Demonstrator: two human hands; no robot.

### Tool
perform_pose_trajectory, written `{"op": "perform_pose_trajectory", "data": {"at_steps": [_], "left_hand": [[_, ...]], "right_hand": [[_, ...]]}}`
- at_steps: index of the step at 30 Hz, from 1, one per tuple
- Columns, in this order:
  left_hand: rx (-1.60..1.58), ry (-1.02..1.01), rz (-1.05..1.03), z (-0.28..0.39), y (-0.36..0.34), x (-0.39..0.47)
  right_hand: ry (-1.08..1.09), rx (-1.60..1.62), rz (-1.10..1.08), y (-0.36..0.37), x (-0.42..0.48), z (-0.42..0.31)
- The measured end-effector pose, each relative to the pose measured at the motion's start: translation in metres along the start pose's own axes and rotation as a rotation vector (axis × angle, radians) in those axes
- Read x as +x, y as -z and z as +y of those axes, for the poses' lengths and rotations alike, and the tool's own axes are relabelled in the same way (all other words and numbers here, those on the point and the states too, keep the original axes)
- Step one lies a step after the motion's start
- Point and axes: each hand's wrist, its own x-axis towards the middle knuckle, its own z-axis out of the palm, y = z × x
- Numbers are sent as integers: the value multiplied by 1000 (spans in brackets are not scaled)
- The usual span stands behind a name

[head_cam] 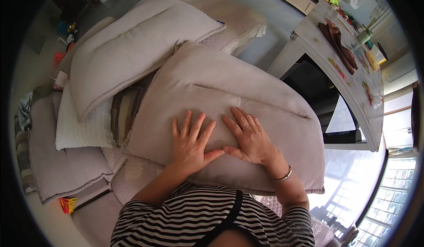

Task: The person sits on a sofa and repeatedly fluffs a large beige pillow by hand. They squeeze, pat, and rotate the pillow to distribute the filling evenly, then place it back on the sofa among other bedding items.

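Both my hands rest palm down on a large grey-beige sofa cushion [212,68] that lies in front of me, a long seam creasing its top. My left hand [192,144] has its fingers spread, pointing away from me. Close on its right, my right hand [248,137] lies flat with its thumb apart and its other fingers nearer together; the two thumbs nearly meet. A bracelet circles my right wrist. Beyond, to the left, a second padded cushion [132,45] leans over a white woven pillow [82,121] and a striped brown pillow [127,114].
Another cushion [69,171] lies at the left, above a red and yellow tasselled item [68,205]. A quilted cover [232,25] drapes the seat behind. At the right stands a white cabinet [344,71] with a brown cloth [338,46] and a green bottle [364,35] on top.
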Motion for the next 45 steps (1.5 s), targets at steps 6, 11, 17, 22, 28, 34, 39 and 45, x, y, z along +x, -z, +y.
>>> {"op": "perform_pose_trajectory", "data": {"at_steps": [6, 11, 17, 22, 28, 34, 39, 45], "left_hand": [[2, 26, 70, -21, -15, -5], [-40, 57, 192, -25, -29, 5], [-180, 50, 310, -25, -26, 1], [-206, 62, 341, -27, -25, -25], [-28, 227, 302, -38, -13, -70], [-15, 356, 318, -53, -25, -89], [36, 457, 338, -72, -37, -98], [74, 541, 322, -93, -41, -109]], "right_hand": [[-2, -71, -55, -24, 18, -5], [-43, -120, -74, -35, 36, -4], [36, -96, -104, -43, 46, -9], [131, -34, -165, -38, 52, -37], [251, -37, -252, -45, 69, -66], [331, -117, -216, -75, 98, -87], [416, -129, -192, -97, 127, -96], [430, -90, -129, -113, 136, -96]]}}
